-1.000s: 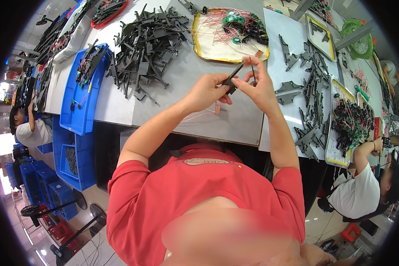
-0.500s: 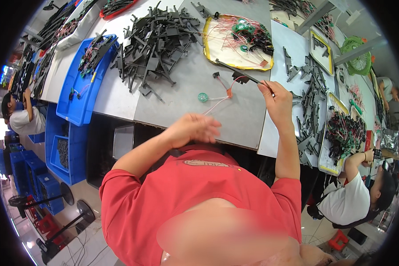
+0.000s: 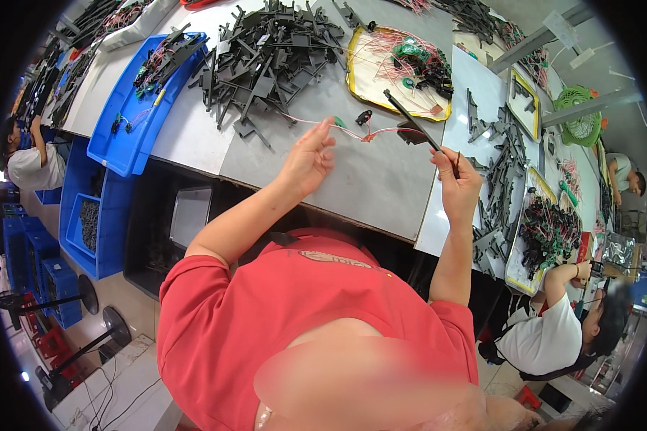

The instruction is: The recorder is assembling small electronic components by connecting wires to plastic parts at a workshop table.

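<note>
A long black plastic strip [image 3: 410,115] slants up from my right hand [image 3: 461,176], whose thumb and fingers are closed on its lower end. By the strip sits a dark flat piece [image 3: 412,134], joined by a red wire to an orange-red junction [image 3: 367,138]. From there, pink and white wires run left to the fingertips of my left hand [image 3: 308,161], which look pinched on them. Just beside those fingertips shows a small round green part [image 3: 339,122], partly covered. A small black connector [image 3: 364,116] is close to the junction.
A heap of black plastic parts [image 3: 266,61] covers the table's far left. Beyond my hands, a yellow-rimmed tray [image 3: 359,90] holds wired green parts. A blue bin [image 3: 115,154] stands left. More black parts [image 3: 503,165] lie right, near a co-worker [image 3: 546,337] in white.
My left hand has moved up and now reaches the wires, and the green part has shifted away from me. The black strip in my right hand has tilted more steeply.
</note>
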Motion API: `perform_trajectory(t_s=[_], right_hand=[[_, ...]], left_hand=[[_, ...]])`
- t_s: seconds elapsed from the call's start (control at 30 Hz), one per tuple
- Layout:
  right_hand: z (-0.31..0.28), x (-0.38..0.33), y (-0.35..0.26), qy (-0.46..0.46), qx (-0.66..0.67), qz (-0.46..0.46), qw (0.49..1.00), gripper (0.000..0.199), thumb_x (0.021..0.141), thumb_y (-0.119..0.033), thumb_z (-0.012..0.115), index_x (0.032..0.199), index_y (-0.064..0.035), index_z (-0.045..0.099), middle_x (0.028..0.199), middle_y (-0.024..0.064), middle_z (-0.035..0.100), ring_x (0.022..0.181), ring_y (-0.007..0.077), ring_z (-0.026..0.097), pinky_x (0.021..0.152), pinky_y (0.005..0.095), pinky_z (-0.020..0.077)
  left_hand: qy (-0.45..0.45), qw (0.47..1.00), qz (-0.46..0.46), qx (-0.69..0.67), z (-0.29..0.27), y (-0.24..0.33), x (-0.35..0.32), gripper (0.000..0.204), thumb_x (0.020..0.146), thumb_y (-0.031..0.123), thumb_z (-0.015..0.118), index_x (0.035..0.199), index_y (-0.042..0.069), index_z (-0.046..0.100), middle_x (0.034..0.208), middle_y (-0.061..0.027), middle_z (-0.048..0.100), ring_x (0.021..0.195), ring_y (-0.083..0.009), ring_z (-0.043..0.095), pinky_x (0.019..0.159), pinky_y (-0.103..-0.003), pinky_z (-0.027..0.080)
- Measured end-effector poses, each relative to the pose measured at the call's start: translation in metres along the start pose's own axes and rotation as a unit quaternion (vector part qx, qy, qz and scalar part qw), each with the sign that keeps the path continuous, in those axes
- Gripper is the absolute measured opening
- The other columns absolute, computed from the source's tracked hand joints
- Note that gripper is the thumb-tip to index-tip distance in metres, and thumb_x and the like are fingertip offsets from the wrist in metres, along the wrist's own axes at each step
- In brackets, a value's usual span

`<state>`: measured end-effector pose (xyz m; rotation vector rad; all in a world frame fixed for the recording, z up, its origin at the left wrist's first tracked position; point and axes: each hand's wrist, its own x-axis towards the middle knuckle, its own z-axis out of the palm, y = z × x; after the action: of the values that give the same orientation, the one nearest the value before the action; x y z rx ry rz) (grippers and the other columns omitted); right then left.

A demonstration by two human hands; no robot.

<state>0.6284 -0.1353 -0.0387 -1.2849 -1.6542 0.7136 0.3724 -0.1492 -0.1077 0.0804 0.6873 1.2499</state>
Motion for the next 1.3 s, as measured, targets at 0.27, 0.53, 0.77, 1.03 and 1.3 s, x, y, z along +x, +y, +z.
perform_trajectory(t_s=[0.27,0.53,0.77,1.03,1.3], right_hand=[[0.001,-0.008,0.019,-0.004,0.038,0.037,0.999,0.023,0.086,-0.022,0.062,0.093,0.0000,0.066,0.071,0.0007,0.063,0.058,0.0029,0.045,0.053,0.0174,0.0352],[0.033,-0.003,0.019,0.043,0.127,0.104,0.985,0.023,0.087,-0.023,0.060,0.093,-0.0017,0.067,0.072,0.0003,0.063,0.055,0.0023,0.043,0.049,0.0179,0.0348],[0.055,-0.008,0.017,-0.091,0.230,0.137,0.959,0.024,0.089,-0.024,0.057,0.095,-0.0027,0.066,0.076,-0.0007,0.063,0.053,0.0007,0.039,0.047,0.0154,0.0297],[0.020,0.025,-0.007,-0.082,0.186,0.070,0.977,0.029,0.087,-0.022,0.059,0.109,-0.0035,0.061,0.089,0.0022,0.064,0.073,0.0039,0.050,0.065,0.0179,0.0396],[-0.001,0.052,-0.045,-0.148,0.167,0.064,0.973,0.023,0.083,-0.020,0.065,0.097,-0.0007,0.064,0.079,0.0002,0.063,0.070,0.0034,0.052,0.062,0.0170,0.0402]], left_hand=[[-0.010,0.971,0.225,0.081,0.017,0.015,0.013,0.023,0.092,0.024,0.051,0.104,0.005,0.058,0.087,-0.0016,0.056,0.077,-0.0096,0.054,0.070,-0.024,0.045],[-0.182,0.869,0.061,0.457,0.058,0.001,-0.010,0.028,0.093,0.023,0.047,0.096,0.000,0.062,0.084,-0.0066,0.056,0.068,-0.0130,0.058,0.060,-0.025,0.048],[-0.227,0.786,0.358,0.451,0.068,0.000,0.003,0.023,0.089,0.024,0.055,0.095,0.006,0.068,0.114,-0.0094,0.050,0.112,-0.0190,0.044,0.091,-0.031,0.038],[-0.243,0.808,0.254,0.473,0.076,0.011,-0.002,0.026,0.091,0.024,0.052,0.096,0.003,0.067,0.094,-0.0047,0.061,0.081,-0.0106,0.055,0.074,-0.024,0.044],[-0.196,0.731,0.262,0.599,0.079,0.004,-0.004,0.020,0.087,0.019,0.057,0.094,0.002,0.067,0.083,-0.0027,0.060,0.069,-0.0074,0.055,0.043,-0.025,0.042]])
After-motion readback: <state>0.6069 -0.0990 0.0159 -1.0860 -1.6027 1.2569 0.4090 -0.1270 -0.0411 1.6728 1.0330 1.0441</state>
